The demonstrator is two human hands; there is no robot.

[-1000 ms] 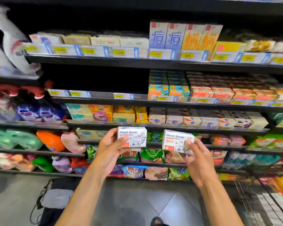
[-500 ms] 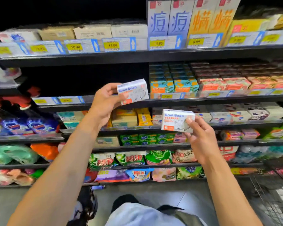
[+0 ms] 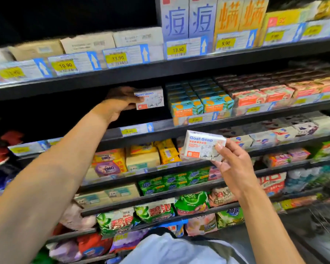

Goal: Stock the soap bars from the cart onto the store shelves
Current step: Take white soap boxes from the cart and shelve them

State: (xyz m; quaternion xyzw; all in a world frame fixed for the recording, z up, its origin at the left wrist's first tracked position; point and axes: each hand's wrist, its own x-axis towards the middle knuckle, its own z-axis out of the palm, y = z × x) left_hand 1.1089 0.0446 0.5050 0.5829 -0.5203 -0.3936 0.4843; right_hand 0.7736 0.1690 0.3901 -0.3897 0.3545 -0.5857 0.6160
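My left hand (image 3: 118, 103) grips a white Goat Soap box (image 3: 151, 99) and holds it inside the dark gap of the second shelf (image 3: 160, 126), just left of the stacked blue-and-orange Goat Soap boxes (image 3: 200, 103). Whether the box touches the shelf board I cannot tell. Lower and to the right, my right hand (image 3: 234, 166) pinches a second white Goat Soap box (image 3: 202, 146) by its right end, in front of the third shelf's edge. The cart (image 3: 324, 221) shows only as wire mesh at the lower right.
Red-and-white soap boxes (image 3: 265, 94) fill the second shelf's right half. Tall blue and orange cartons (image 3: 208, 20) stand on the top shelf behind price tags (image 3: 118, 58). Yellow soap packs (image 3: 141, 157) and detergent bags (image 3: 154, 214) crowd the lower shelves.
My left hand has carried its box up and right into the second shelf's gap. My right hand stays at about the same height with its box. The view has moved closer to the shelves.
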